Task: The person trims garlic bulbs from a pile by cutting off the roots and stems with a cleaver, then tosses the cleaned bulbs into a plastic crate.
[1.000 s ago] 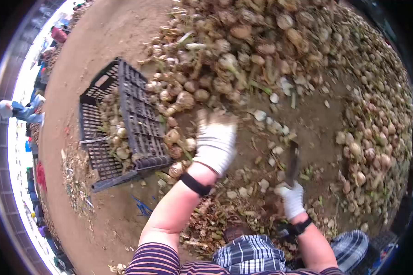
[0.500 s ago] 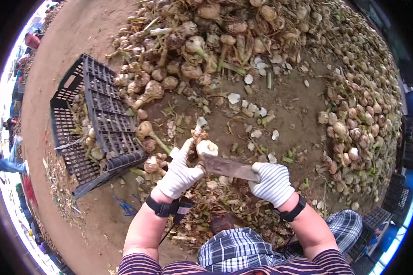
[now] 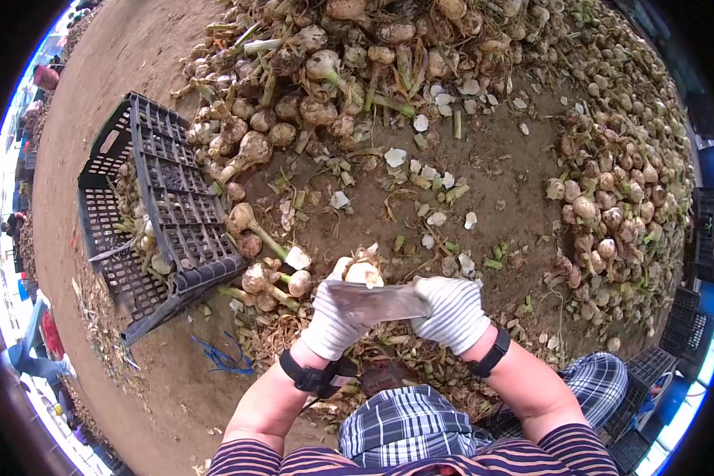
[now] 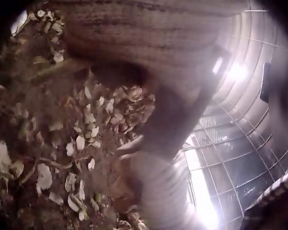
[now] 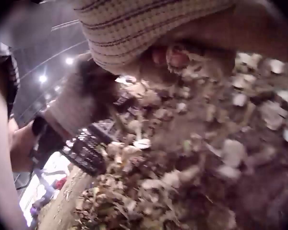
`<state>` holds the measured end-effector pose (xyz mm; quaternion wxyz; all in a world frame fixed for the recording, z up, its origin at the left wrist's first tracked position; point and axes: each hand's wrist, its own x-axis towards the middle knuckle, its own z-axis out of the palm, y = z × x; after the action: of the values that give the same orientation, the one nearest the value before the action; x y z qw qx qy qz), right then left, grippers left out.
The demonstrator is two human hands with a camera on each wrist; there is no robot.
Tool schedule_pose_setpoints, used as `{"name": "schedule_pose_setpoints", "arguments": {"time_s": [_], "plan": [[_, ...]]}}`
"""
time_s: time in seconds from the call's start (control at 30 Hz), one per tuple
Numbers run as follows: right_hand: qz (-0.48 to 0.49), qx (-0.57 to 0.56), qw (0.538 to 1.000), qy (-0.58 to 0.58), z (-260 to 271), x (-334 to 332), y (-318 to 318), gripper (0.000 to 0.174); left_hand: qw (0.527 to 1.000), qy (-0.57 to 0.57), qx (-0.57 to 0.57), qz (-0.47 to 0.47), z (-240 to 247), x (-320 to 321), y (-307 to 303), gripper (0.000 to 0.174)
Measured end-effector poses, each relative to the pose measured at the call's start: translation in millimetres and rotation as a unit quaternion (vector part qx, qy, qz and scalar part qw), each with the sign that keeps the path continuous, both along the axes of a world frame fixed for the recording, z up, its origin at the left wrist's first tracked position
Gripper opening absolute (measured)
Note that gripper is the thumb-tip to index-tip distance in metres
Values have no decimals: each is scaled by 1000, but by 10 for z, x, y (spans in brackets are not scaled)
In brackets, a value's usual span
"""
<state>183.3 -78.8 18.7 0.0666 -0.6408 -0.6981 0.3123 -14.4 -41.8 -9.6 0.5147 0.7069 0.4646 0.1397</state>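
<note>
My white-gloved left hand (image 3: pixel 325 327) grips a garlic bulb (image 3: pixel 363 274) low in front of the body, its pale top showing above the fingers. A knife (image 3: pixel 381 305) with a broad, dirt-stained blade is held in my right hand (image 3: pixel 454 316), also gloved. The blade lies crosswise just below the bulb's visible part and hides some of the left fingers. In the left wrist view the dark blade (image 4: pixel 175 122) is blurred between the two gloves. The right wrist view shows the striped right glove (image 5: pixel 149 28) close up.
A black plastic crate (image 3: pixel 184 186) with garlic inside stands tilted at left. Uncut garlic (image 3: pixel 317 111) is heaped ahead, and a pile of trimmed bulbs (image 3: pixel 603 210) spreads at right. Cut stalks, white scraps (image 3: pixel 395 157) and blue string (image 3: pixel 224 355) litter the dirt floor.
My left hand came back from the heap with a garlic bulb. The right hand brought the knife across to it. Since half a second ago both hands moved slightly lower and closer together.
</note>
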Motion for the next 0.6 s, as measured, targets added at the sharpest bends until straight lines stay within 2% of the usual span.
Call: {"name": "schedule_pose_setpoints", "arguments": {"time_s": [0.03,0.07,0.1,0.13,0.17,0.2,0.23,0.27,0.3,0.33,0.37,0.4,0.43,0.47,0.5,0.53,0.57,0.6], "plan": [[5,-67,997,-38,-41,83,-34,17,980,-110,-3,164,111,65,-25,54],[-70,-176,976,-105,-105,204,-29,22,981,-126,32,147,144,44,-63,53],[-75,-193,970,-131,-280,380,-147,27,979,-139,67,130,173,5,-94,53],[-99,-177,970,-131,-366,492,-277,35,986,-36,125,105,297,57,-9,44],[-114,-183,962,-167,-282,497,-284,44,981,61,182,-5,216,50,76,37],[-140,-165,969,-120,-146,508,-319,54,994,11,79,69,190,56,156,30],[-202,-141,969,-32,-109,483,-299,54,982,-69,175,-27,232,27,373,25],[-291,-61,936,189,-515,515,-400,48,984,62,164,22,402,64,395,21],[-296,-83,919,246,-566,521,-304,41,949,214,231,19,291,8,347,31],[-334,-111,862,365,-709,535,-241,34,958,207,182,73,371,-5,353,51],[-327,-105,875,343,-712,555,-194,22,957,273,91,39,533,-4,417,74],[-301,-71,906,290,-924,646,-219,20,961,254,96,48,452,34,424,79],[-282,-32,927,245,-813,452,-70,18,964,241,107,48,462,-19,449,83],[-247,-62,925,281,-609,405,-75,15,962,243,110,59,438,-46,424,83],[-217,-95,921,311,-7,136,-25,16,965,232,99,69,436,-59,409,83],[-211,-157,892,367,80,94,-25,12,969,218,87,76,413,-52,388,84],[-160,-68,928,330,-55,67,-87,9,968,179,139,111,173,-57,328,87],[-170,-90,927,321,-243,77,-115,12,975,129,126,129,206,-95,309,80]]}}
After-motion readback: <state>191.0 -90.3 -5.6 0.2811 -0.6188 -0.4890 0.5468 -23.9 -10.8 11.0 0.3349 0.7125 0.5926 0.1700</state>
